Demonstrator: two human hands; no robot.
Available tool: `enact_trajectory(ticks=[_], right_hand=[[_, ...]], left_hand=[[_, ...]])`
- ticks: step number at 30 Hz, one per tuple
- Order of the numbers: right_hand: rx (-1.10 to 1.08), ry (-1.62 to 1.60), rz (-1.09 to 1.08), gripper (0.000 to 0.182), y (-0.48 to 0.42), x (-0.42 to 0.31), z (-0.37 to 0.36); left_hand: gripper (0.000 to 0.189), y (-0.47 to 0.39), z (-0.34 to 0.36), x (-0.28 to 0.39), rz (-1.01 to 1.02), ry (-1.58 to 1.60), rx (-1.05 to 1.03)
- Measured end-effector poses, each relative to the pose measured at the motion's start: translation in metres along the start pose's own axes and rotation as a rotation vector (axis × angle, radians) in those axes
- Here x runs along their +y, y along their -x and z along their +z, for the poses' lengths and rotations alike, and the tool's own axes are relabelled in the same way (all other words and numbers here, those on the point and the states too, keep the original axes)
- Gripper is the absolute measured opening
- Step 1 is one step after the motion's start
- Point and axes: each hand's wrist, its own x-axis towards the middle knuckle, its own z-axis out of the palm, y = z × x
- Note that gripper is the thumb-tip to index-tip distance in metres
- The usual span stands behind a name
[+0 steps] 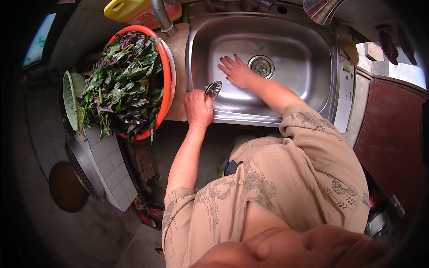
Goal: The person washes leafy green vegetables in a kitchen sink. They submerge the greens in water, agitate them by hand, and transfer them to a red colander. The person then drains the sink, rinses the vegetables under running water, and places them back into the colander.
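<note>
My left hand is at the near left rim of the stainless steel sink, gripping a round metal sink strainer that tilts over the basin. My right hand lies spread on the sink's bottom with nothing in it. Just right of it is the drain, its round opening uncovered. To the left, an orange-red plastic basin is heaped with green and purple leafy vegetables.
A grey pipe-like spout and a yellow jug stand behind the basin. At the left are a pale green plastic colander and a perforated metal colander beside a white-tiled block.
</note>
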Motion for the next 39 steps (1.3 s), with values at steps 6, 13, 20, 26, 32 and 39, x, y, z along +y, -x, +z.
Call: enact_trajectory(ticks=[6,13,20,26,32,39], right_hand=[[-0.081,0.13,0.31,0.056,0.065,0.068,-0.054],[-0.254,-0.17,0.332,0.054,0.133,0.064,-0.064],[-0.093,0.095,0.936,0.058,0.124,0.083,-0.067],[-0.192,-0.309,0.323,0.055,0.118,0.037,-0.036],[-0.178,-0.077,0.394,0.049,0.093,0.019,-0.016],[-0.198,-0.11,0.204,0.037,0.108,0.044,-0.006]], left_hand=[[0.01,0.005,0.001,0.0,0.013,-0.01,0.041],[0.01,0.004,0.001,0.0,0.022,-0.008,0.043],[0.011,0.005,0.0,-0.001,-0.013,-0.03,0.008],[0.011,0.004,0.001,0.0,-0.007,-0.036,0.022],[0.011,0.004,-0.002,0.002,-0.006,-0.054,0.028],[0.012,0.003,0.0,0.002,-0.015,-0.036,0.003]])
